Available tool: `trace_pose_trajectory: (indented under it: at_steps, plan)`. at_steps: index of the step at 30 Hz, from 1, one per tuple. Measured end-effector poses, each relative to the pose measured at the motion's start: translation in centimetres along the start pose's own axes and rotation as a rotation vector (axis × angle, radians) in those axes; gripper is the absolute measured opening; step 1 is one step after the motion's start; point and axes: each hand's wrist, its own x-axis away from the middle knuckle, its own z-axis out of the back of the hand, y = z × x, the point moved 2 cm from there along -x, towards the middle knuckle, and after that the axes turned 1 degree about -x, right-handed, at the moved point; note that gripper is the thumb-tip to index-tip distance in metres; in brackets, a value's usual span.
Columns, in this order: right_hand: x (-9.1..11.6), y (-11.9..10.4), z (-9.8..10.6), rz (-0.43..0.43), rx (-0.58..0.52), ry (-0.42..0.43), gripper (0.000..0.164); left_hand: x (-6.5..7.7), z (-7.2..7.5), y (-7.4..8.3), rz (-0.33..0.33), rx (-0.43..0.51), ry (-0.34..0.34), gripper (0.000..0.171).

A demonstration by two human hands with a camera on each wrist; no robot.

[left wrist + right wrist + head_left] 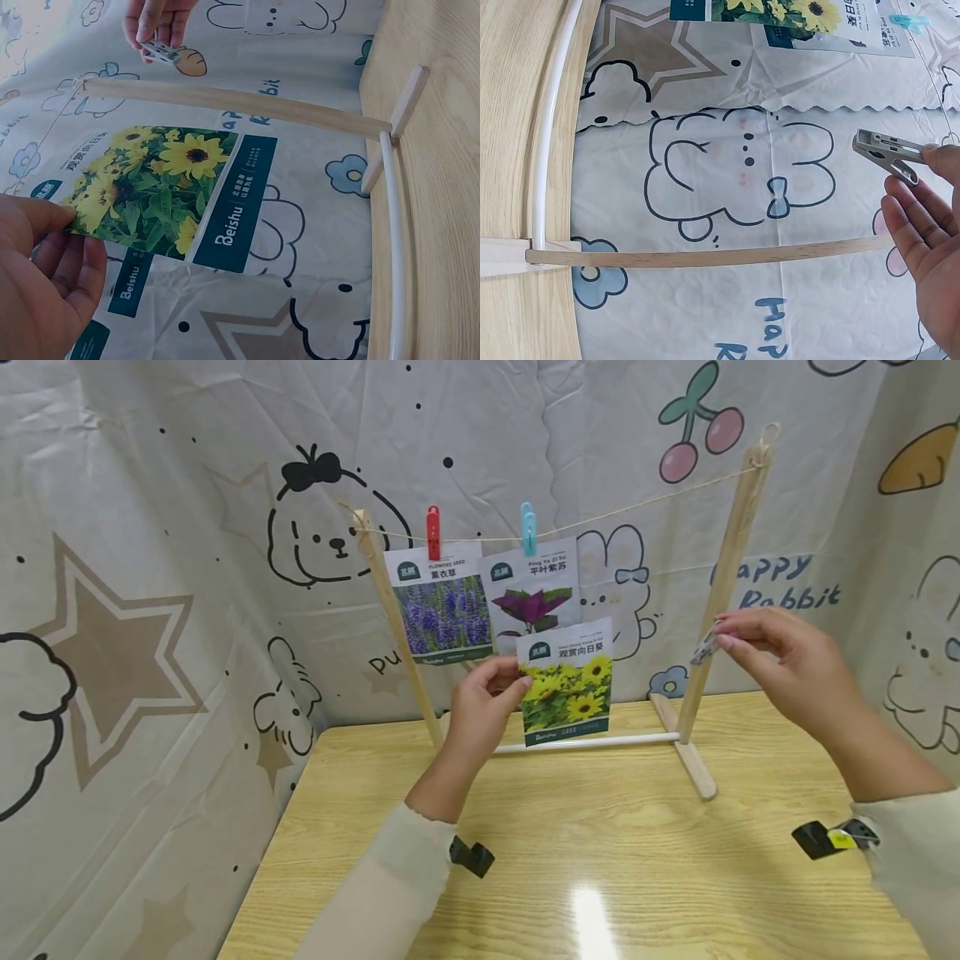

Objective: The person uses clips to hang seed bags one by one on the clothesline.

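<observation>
A sunflower seed packet [566,685] is pinched at its left edge by my left hand [487,702], in front of the hanging packets. My right hand [787,668] holds a grey clothespin [889,154] between thumb and fingers, near the right post. From the string [637,508] hang a lavender seed packet [442,610] under a red clothespin [433,533] and a purple perilla packet [551,568] under a light blue clothespin [528,529]. The sunflower packet overlaps the lower part of the perilla packet in the head view.
Two wooden posts carry the string; the right post [723,585] stands on a wooden foot [693,772]. A white rod [637,740] joins the stand low down, above the wooden table [525,860]. A patterned cloth [480,435] hangs behind and at the sides.
</observation>
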Motion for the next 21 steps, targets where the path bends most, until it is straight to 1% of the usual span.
trace_pose_trajectory:
  at_steps: [5,14,21]
  plan:
    - [-0.4,-0.2,0.2,0.014,0.014,-0.007,0.02,-0.2,-0.1,0.1,0.01,-0.006,0.001,0.029]
    - [-1.1,-0.8,0.6,0.026,0.012,-0.02,0.021,-0.6,-0.4,0.2,0.019,0.013,-0.002,0.03]
    - [-1.8,-1.3,1.0,0.054,0.013,-0.011,0.02,-0.9,-0.6,0.5,0.026,0.011,0.001,0.03]
